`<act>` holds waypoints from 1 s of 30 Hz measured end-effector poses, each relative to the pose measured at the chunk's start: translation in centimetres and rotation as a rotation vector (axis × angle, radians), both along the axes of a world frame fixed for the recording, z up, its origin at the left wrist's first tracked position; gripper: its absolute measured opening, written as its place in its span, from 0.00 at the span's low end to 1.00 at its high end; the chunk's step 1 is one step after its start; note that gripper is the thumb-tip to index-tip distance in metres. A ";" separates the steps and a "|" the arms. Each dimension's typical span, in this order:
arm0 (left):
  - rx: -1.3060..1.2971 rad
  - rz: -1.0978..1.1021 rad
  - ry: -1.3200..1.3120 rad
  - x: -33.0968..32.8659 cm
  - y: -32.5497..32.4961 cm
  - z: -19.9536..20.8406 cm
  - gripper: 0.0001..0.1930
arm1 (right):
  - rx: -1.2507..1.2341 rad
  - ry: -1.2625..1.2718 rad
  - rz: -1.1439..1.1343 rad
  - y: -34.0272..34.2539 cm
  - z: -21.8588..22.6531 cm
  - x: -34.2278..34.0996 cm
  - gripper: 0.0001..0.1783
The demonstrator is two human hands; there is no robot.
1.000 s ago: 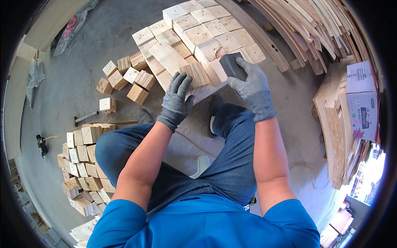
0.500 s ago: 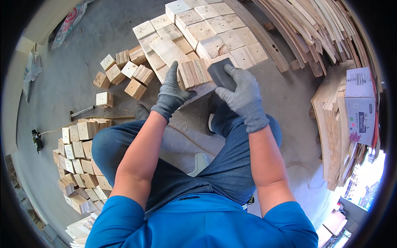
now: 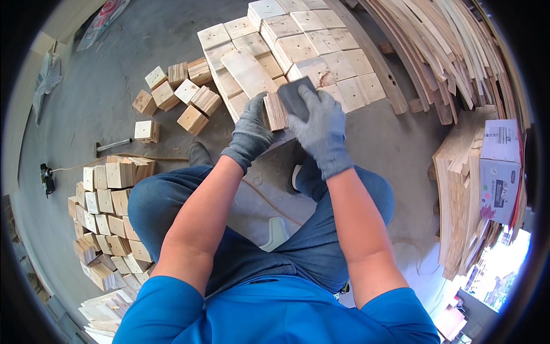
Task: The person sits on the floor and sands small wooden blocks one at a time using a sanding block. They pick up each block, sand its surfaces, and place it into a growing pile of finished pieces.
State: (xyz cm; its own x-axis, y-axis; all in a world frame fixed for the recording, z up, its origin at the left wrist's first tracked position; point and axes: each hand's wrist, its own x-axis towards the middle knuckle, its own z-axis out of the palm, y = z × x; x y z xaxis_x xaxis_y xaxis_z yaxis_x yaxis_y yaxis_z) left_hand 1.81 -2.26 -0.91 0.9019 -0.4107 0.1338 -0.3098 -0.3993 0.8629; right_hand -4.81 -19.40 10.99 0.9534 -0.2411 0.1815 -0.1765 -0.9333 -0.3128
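Note:
My gloved left hand (image 3: 252, 129) is closed around the left end of a layered wooden block (image 3: 276, 112); its thumb is out of sight. This block stands at the near edge of a neat stack of pale wooden blocks (image 3: 309, 50). In my gloved right hand (image 3: 322, 129) is a dark grey rectangular block (image 3: 295, 96), pressed against or held just above the right side of the layered one; contact cannot be made out. Just beyond the left hand, a flat pale board (image 3: 247, 71) lies on the stack.
Loose wooden blocks (image 3: 192, 120) lie left of the stack, near a hammer (image 3: 114, 144). More blocks are piled (image 3: 117, 200) by my left knee. A green-black tool (image 3: 47, 180) lies at far left. Long boards (image 3: 421, 46) and a carton (image 3: 499, 172) are on the right.
My hands have come closer together. The left hand's spread fingers have closed in on the layered block, and the right hand has brought the dark grey block leftward. The view has shifted slightly.

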 end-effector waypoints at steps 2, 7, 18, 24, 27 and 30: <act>0.013 -0.015 0.010 0.0 0.1 0.5 0.58 | 0.003 0.015 -0.038 -0.3 0.4 2.6 0.39; -0.001 -0.004 0.027 -0.1 0.1 1.1 0.56 | 0.006 0.120 -0.091 -0.6 1.2 6.4 0.40; -0.004 -0.029 0.076 -0.6 0.6 1.6 0.55 | -0.004 0.092 -0.070 3.6 0.7 -7.6 0.43; 0.006 -0.019 0.106 -0.5 0.2 2.2 0.56 | -0.031 0.056 -0.075 2.4 0.2 -3.6 0.42; -0.019 -0.018 0.106 -0.4 0.2 2.1 0.55 | -0.017 0.052 -0.075 1.1 0.4 2.4 0.40; -0.030 -0.028 0.057 -0.3 0.2 1.4 0.55 | 0.009 0.122 -0.099 0.2 1.2 7.1 0.36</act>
